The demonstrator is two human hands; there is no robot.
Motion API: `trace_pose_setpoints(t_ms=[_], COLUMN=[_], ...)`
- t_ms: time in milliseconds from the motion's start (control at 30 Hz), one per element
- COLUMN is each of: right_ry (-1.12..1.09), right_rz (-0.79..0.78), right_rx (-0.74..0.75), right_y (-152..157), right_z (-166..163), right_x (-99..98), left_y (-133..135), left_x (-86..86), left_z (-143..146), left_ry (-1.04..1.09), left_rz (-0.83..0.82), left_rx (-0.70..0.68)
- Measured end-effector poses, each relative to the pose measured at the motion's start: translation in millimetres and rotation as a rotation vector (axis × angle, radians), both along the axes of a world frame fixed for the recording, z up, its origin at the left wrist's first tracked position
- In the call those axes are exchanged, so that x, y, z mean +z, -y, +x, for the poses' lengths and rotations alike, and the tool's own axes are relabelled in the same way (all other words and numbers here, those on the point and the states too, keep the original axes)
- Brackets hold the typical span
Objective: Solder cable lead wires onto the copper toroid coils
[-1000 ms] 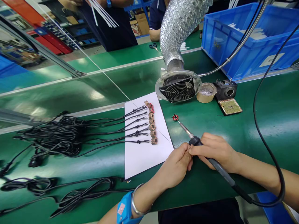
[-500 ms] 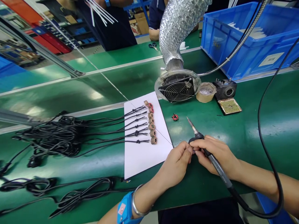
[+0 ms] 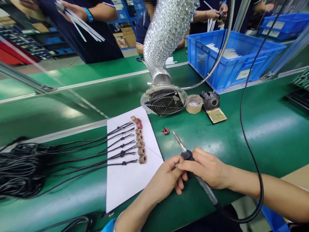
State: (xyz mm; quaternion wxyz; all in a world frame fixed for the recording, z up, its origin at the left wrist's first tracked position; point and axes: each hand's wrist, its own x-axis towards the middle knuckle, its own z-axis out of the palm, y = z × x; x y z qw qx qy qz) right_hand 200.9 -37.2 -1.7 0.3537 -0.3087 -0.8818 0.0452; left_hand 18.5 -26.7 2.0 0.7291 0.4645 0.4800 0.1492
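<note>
My right hand (image 3: pixel 210 169) is closed round a soldering iron (image 3: pixel 207 190), its bare tip pointing up and away to the left. Close against it, my left hand (image 3: pixel 166 174) is closed in a pinch beside the iron's collar. Whatever lies between those fingertips is hidden. Just beyond the iron's tip, a small red-and-black wound ring coil (image 3: pixel 165 130) lies on the green table (image 3: pixel 243 141). To the left, a white sheet (image 3: pixel 127 183) carries a column of copper-wound ring coils (image 3: pixel 141 150), with the ends of knotted black cables (image 3: pixel 96 158) beside them.
A fume-extractor fan (image 3: pixel 166 104) hangs from a silver duct (image 3: pixel 165 35) ahead. Right of it are a tape roll (image 3: pixel 193 108) and an iron stand (image 3: pixel 210 100) with a sponge tray (image 3: pixel 216 115). A blue bin (image 3: pixel 231 69) stands behind. Co-workers are across the bench.
The view has swung right, so the bench things appear further left. My right fingers have shifted over my left fingertips, and the iron stays in my right hand.
</note>
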Motion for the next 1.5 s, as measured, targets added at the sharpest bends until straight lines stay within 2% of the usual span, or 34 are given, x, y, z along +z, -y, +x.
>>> trace_pose_setpoints(t_ms=[67,167,333,500,700,867,1200,1500], right_ry=[-0.025,-0.171,-0.411,-0.449,-0.514,-0.502,-0.526,-0.466], right_rz=[0.001,-0.086,-0.253,-0.362,-0.536,-0.471,-0.449,-0.318], right_rx=[0.001,-0.012,-0.188,-0.25,-0.301,-0.283,-0.223,-0.1], right_y=[-2,-5,3,19,32,32,31,26], right_z=[3,11,32,45,43,37,31,26], right_x=[-1.8,-3.1,6.8,9.2,2.4,2.2,5.4,13.3], left_y=[-1,-1,2,3,4,6,7,8], left_x=[-0.2,-2.4,-5.5,-7.6,-8.2,-6.7,-7.3,-8.9], left_z=[4,11,18,21,20,19,19,19], left_ry=[0.002,-0.027,-0.056,-0.058,-0.077,-0.07,-0.076,-0.078], left_rz=[0.025,0.063,0.067,0.077,0.095,0.087,0.1,0.116], left_rx=[0.06,0.168,0.301,0.322,0.334,0.337,0.331,0.306])
